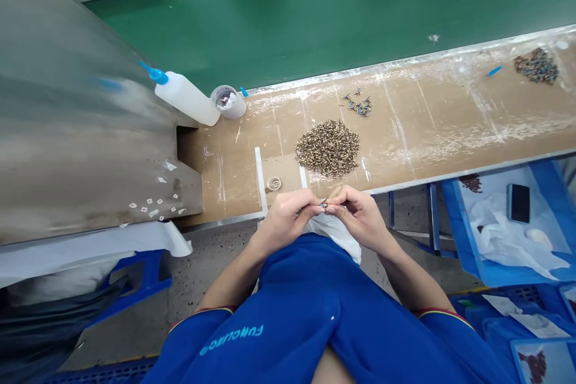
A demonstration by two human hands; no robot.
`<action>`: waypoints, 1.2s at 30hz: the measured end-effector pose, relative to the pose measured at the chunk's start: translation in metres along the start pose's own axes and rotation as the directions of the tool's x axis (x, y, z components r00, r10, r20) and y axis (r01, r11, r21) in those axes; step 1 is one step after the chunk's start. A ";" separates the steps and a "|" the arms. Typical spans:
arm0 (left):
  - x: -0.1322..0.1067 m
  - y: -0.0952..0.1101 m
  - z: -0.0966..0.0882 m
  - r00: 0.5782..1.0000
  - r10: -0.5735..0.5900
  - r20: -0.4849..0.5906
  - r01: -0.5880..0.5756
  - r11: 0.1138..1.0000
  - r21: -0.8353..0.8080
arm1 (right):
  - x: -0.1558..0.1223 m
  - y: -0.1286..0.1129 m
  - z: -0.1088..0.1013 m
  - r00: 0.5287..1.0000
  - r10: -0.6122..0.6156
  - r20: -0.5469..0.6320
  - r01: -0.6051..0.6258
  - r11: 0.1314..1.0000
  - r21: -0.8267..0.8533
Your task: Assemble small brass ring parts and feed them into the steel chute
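Observation:
My left hand (288, 216) and my right hand (355, 213) meet at the near edge of a brown workbench (427, 126), fingers pinched together on one tiny metal part (323, 204) held between them. Just beyond my hands lies a heap of small brass-coloured parts (328, 147). Farther back sits a small cluster of bluish parts (360, 106).
A white squeeze bottle with a blue tip (186, 96) and a small white cup (228, 102) stand at the bench's left. Another pile of parts (537, 65) lies far right. A green conveyor belt (342, 6) runs behind. A blue bin (504, 222) holding plastic and a phone (519, 203) sits right.

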State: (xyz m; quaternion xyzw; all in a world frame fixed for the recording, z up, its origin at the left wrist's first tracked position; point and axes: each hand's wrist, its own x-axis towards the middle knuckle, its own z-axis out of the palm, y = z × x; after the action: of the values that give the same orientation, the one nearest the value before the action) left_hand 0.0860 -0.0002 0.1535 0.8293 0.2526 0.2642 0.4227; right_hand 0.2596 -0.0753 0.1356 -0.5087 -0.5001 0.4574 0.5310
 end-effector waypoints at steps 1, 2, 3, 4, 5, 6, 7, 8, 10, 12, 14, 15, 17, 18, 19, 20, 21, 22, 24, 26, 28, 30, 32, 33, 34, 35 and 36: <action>-0.001 0.000 0.001 1.000 -0.015 -0.006 0.015 1.000 -0.018 | 0.000 0.000 0.000 1.000 -0.002 0.004 0.002 1.000 -0.004; -0.002 0.000 0.001 0.999 -0.032 -0.013 0.031 0.999 -0.034 | 0.001 0.001 0.001 1.000 -0.012 0.006 0.012 1.000 -0.011; -0.003 0.000 0.000 0.999 -0.049 -0.022 0.048 0.998 -0.045 | 0.002 0.001 0.002 1.000 -0.030 0.005 0.030 0.999 -0.017; -0.004 0.000 -0.001 0.997 -0.067 -0.032 0.066 0.997 -0.050 | 0.003 0.002 0.004 0.999 -0.051 0.000 0.051 0.998 -0.023; -0.005 0.000 -0.003 0.996 -0.085 -0.040 0.083 0.995 -0.050 | 0.004 0.002 0.007 0.997 -0.075 -0.010 0.074 0.997 -0.029; -0.005 0.001 -0.006 0.994 -0.101 -0.045 0.099 0.994 -0.048 | 0.006 0.003 0.009 0.995 -0.098 -0.021 0.097 0.995 -0.034; -0.006 0.001 -0.009 0.992 -0.114 -0.046 0.112 0.992 -0.049 | 0.007 0.003 0.012 0.992 -0.119 -0.033 0.118 0.992 -0.038; -0.006 0.002 -0.012 0.991 -0.124 -0.043 0.122 0.991 -0.054 | 0.009 0.003 0.015 0.990 -0.133 -0.039 0.132 0.990 -0.041; -0.007 0.002 -0.019 0.989 -0.142 -0.033 0.140 0.987 -0.076 | 0.012 0.003 0.019 0.989 -0.147 -0.035 0.145 0.988 -0.047; -0.007 0.001 -0.026 0.988 -0.154 -0.028 0.151 0.983 -0.103 | 0.015 0.003 0.023 0.988 -0.155 -0.025 0.153 0.987 -0.050; -0.009 -0.001 -0.031 0.987 -0.157 -0.041 0.151 0.982 -0.117 | 0.019 0.003 0.027 0.986 -0.165 -0.016 0.164 0.985 -0.054; -0.011 -0.003 -0.034 0.987 -0.156 -0.049 0.150 0.982 -0.116 | 0.021 0.003 0.030 0.986 -0.169 -0.008 0.168 0.984 -0.056; -0.015 -0.006 -0.039 0.987 -0.149 -0.066 0.142 0.984 -0.108 | 0.025 0.002 0.036 0.985 -0.170 0.021 0.171 0.983 -0.063; -0.018 -0.008 -0.042 0.987 -0.144 -0.076 0.136 0.986 -0.101 | 0.027 0.001 0.039 0.985 -0.169 0.041 0.171 0.983 -0.065; -0.021 -0.009 -0.045 0.987 -0.136 -0.086 0.128 0.987 -0.094 | 0.029 0.000 0.043 0.983 -0.170 0.061 0.174 0.982 -0.066; -0.025 -0.010 -0.049 0.987 -0.126 -0.099 0.118 0.989 -0.086 | 0.031 -0.002 0.047 0.981 -0.175 0.082 0.181 0.981 -0.067; -0.028 -0.011 -0.053 0.987 -0.114 -0.113 0.106 0.991 -0.076 | 0.033 -0.003 0.051 0.978 -0.182 0.103 0.190 0.979 -0.069; -0.032 -0.012 -0.057 0.987 -0.102 -0.125 0.094 0.993 -0.065 | 0.035 -0.005 0.055 0.974 -0.190 0.126 0.200 0.977 -0.073; -0.040 -0.014 -0.066 0.987 -0.081 -0.138 0.077 0.996 -0.036 | 0.040 -0.008 0.065 0.962 -0.208 0.175 0.225 0.971 -0.082; -0.048 -0.018 -0.076 0.987 -0.071 -0.141 0.071 0.997 -0.003 | 0.045 -0.011 0.076 0.953 -0.212 0.215 0.236 0.967 -0.096; -0.057 -0.023 -0.087 0.986 -0.069 -0.149 0.073 0.997 0.021 | 0.050 -0.013 0.089 0.950 -0.199 0.240 0.232 0.966 -0.116; -0.066 -0.028 -0.096 0.983 -0.071 -0.167 0.076 0.997 0.022 | 0.055 -0.014 0.101 0.947 -0.174 0.270 0.216 0.967 -0.136; -0.075 -0.031 -0.102 0.979 -0.078 -0.188 0.082 0.997 0.013 | 0.059 -0.016 0.111 0.937 -0.148 0.316 0.204 0.967 -0.151; -0.079 -0.032 -0.104 0.976 -0.086 -0.200 0.090 0.996 0.011 | 0.061 -0.017 0.116 0.931 -0.135 0.340 0.198 0.967 -0.158; -0.083 -0.032 -0.106 0.973 -0.095 -0.212 0.099 0.995 0.009 | 0.063 -0.017 0.119 0.924 -0.125 0.362 0.195 0.967 -0.163; -0.087 -0.032 -0.107 0.969 -0.104 -0.225 0.108 0.994 0.007 | 0.065 -0.017 0.122 0.918 -0.121 0.379 0.196 0.966 -0.166; -0.090 -0.032 -0.108 0.965 -0.113 -0.239 0.117 0.993 0.002 | 0.066 -0.017 0.124 0.913 -0.119 0.390 0.198 0.966 -0.167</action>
State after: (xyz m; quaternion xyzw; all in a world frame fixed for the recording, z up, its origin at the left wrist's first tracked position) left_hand -0.0564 0.0195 0.1608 0.7790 0.3512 0.3348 0.3972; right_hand 0.1410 -0.0004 0.1549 -0.4205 -0.6764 0.4482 0.4060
